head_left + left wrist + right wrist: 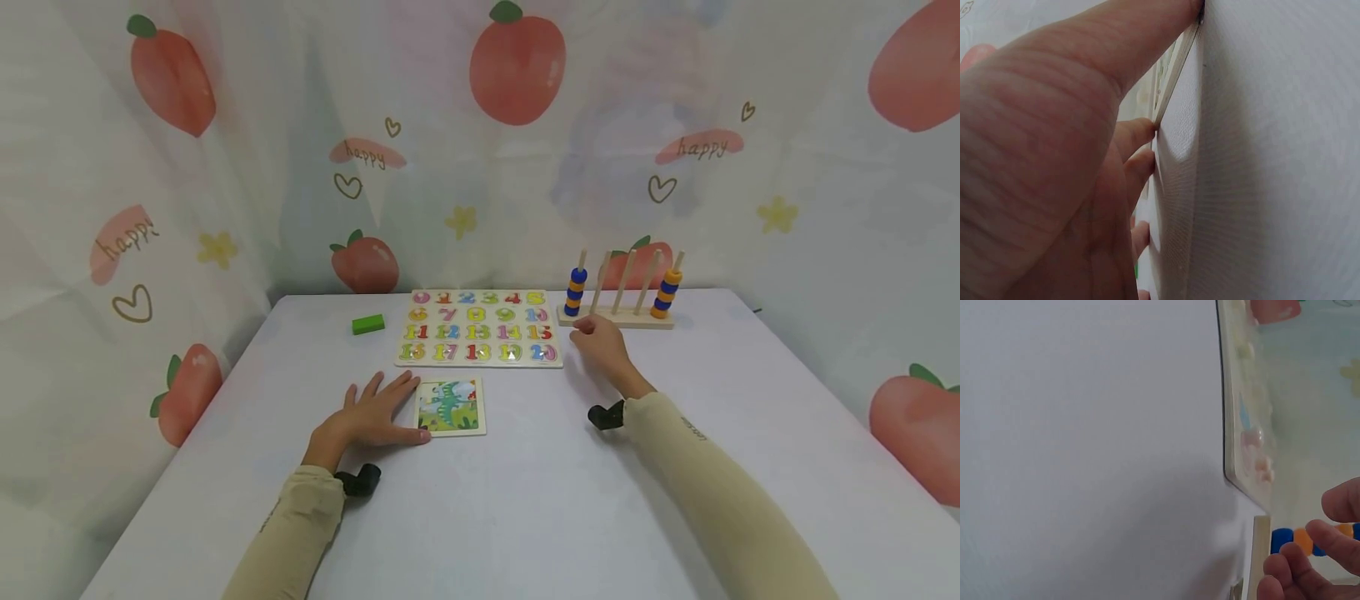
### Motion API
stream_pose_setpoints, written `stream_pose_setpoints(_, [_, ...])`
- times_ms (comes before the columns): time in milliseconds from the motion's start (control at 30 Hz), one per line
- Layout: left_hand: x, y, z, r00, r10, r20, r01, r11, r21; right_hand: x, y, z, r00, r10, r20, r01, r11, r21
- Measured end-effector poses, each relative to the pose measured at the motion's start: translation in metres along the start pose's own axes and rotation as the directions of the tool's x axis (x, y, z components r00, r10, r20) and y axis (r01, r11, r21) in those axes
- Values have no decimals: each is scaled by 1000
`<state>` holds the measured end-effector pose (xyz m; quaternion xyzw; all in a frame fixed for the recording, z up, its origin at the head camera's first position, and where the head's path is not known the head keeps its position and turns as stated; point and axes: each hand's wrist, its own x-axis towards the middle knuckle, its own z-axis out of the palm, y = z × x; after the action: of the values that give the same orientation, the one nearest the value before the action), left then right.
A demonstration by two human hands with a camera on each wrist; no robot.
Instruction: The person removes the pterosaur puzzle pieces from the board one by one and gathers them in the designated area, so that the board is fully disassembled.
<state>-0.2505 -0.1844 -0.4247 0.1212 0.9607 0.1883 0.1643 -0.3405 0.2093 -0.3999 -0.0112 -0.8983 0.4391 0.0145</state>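
Observation:
A small square picture puzzle [451, 408] with a green dinosaur lies flat on the white table. Beside its left edge my left hand [366, 418] rests with fingers spread, thumb at the near corner and index finger at the far one. The left wrist view shows those fingertips along the board's thin edge. My right hand [606, 354] hovers just in front of the left end of a wooden bead stand [618, 317], fingers loosely bent and nothing between thumb and fingertips. Behind those fingers, blue and orange beads [1282, 540] show in the right wrist view.
A number puzzle board [480, 330] lies behind the dinosaur puzzle, its right side close to the stand. To its left is a green block [368, 324]. The stand's two end pegs carry blue and orange beads. A fruit-print curtain [480, 183] hangs behind the table.

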Motion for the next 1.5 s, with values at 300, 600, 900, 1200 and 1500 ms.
stream_pose_setpoints(300, [-1,2,-3,1000,-4,11,4,1000,22,-12,-17,19,998,-45,37,42,997,66])
stream_pose_setpoints(600, [-2,3,-3,1000,-14,12,14,1000,11,-19,-29,31,994,-92,61,84,988,126])
stream_pose_setpoints(900, [-1,2,0,1000,-8,-7,8,1000,30,-30,-43,47,986,-143,86,130,981,142])
stream_pose_setpoints(1200, [-1,1,2,1000,-5,-10,6,1000,18,-41,-56,68,978,-170,122,156,980,120])
stream_pose_setpoints(1500, [-2,3,0,1000,-4,-13,4,1000,12,-52,-69,86,959,-226,169,211,972,104])
